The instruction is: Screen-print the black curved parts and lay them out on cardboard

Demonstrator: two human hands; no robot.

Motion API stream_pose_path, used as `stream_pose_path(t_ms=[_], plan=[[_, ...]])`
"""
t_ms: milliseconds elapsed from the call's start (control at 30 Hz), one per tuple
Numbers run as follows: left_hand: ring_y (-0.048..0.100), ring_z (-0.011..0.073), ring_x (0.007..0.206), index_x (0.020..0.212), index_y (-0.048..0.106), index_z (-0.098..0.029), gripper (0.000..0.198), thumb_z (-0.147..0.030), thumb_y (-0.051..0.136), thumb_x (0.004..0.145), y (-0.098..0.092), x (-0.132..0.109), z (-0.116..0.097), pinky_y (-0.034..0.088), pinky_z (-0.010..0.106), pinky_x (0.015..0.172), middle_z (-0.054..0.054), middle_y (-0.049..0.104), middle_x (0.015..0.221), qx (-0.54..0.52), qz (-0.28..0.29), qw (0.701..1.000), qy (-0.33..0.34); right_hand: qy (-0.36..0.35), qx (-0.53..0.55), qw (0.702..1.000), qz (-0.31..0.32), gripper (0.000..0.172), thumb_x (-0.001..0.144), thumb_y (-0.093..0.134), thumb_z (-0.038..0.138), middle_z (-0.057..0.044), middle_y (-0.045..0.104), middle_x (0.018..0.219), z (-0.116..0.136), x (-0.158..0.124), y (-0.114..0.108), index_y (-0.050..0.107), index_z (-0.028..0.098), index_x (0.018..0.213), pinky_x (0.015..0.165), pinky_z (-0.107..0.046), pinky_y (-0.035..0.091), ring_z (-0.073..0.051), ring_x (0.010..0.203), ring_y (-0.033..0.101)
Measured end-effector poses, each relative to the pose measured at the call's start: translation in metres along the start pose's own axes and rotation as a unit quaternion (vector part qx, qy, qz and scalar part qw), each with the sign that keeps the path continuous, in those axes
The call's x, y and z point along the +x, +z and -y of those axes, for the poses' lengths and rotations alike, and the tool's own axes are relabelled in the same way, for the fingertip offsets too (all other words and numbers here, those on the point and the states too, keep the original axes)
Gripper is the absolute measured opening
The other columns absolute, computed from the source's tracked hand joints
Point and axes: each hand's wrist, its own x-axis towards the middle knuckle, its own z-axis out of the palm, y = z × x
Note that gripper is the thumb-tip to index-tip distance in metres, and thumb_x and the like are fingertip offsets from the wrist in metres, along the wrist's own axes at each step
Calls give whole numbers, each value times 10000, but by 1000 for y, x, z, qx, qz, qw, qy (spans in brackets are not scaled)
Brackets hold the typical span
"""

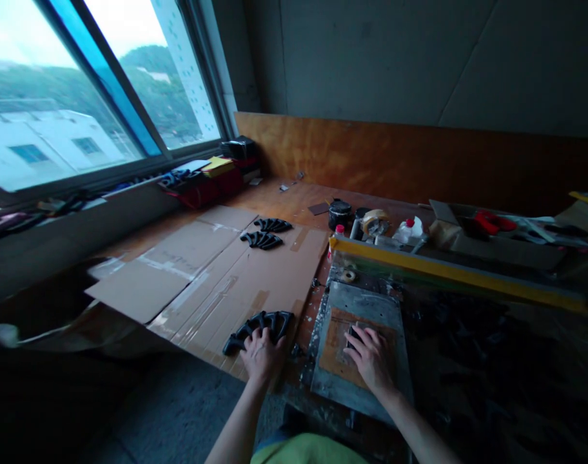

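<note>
My left hand (262,353) reaches down over a fanned row of black curved pieces (277,321) near the front edge of the cardboard. Its fingers are bent around the near end of a piece in that row, and the fingertips are partly hidden. To the right, my right hand (370,356) has its thumb and fingers around a small black piece (354,334), mostly covered by the hand. That piece rests on a brown square board (333,351) fixed on a grey metal plate (371,298). Two more fanned groups of black pieces (262,240) lie farther back on the cardboard sheet (216,277).
Behind the plate runs a yellow-edged bar (449,267). Beyond it are a black jar (340,215), a tape roll (375,222), a red-capped bottle (409,231) and a cardboard box of tools (497,248). A dark heap of parts (487,348) lies at right. Windows line the left.
</note>
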Motion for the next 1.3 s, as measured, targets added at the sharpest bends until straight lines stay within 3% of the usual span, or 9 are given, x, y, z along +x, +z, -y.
stream_pose_path(t_ms=[167,533,633,733,867,1033,1133,1200,1300], plan=[[472,337,1168,1102,662,-208,477,-536,592,762,-4,46,26,347,457,935,139,597,1233,10,-8,994,108,-33,-11,999,-19,318,915,557,325,-26,622,1290,-10,-5,10,631,325,1224,916,-419,456,-249,1112,539],[514,332,1134,1169,638,-203,568,-598,570,766,-42,292,61,388,416,926,133,603,1207,19,-22,982,187,-32,-40,999,-17,346,910,564,426,21,611,1317,-15,-9,14,622,350,1243,939,-357,482,-212,1134,554],[513,337,1142,1198,624,-202,610,-622,542,763,-39,336,62,399,411,924,141,591,1225,34,11,980,196,-9,-40,999,1,346,902,577,413,26,611,1319,-11,-10,13,619,369,1243,933,-369,497,-213,1137,560],[497,355,1168,1246,594,-199,657,-633,528,756,-31,359,66,401,420,926,154,554,1289,48,48,977,203,26,-27,999,26,345,896,588,351,28,598,1337,-7,-10,10,622,382,1237,951,-402,502,-228,1160,557],[400,387,1278,1307,551,-196,697,-638,509,768,-22,361,72,358,493,983,169,489,1389,53,56,972,223,56,-16,996,62,384,884,598,297,30,570,1369,-2,-6,4,607,386,1258,978,-429,494,-241,1187,546],[297,403,1358,1408,458,-204,744,-647,477,810,-29,329,51,272,589,1041,170,377,1503,15,-31,976,217,56,-25,993,105,490,863,630,301,-9,507,1433,4,1,-5,538,349,1342,998,-447,465,-256,1238,513],[415,339,1293,1317,546,-161,651,-587,516,826,-46,289,9,326,475,1056,180,458,1436,-87,-57,965,241,45,-36,990,126,634,866,629,350,-61,424,1491,8,2,-10,391,299,1452,1029,-497,415,-281,1335,427],[535,289,1165,1264,582,-154,607,-574,528,829,-65,253,-31,396,410,1004,171,553,1335,-199,-28,945,257,19,-36,990,138,711,873,620,368,-87,383,1512,8,0,-12,292,259,1494,1058,-525,372,-278,1399,341],[639,215,918,1283,553,-144,640,-605,503,843,-105,186,-96,487,351,855,121,686,1053,-431,84,854,279,-34,-17,988,148,758,872,619,412,-102,365,1520,7,-6,-17,245,229,1506,1119,-581,263,-270,1442,256]])
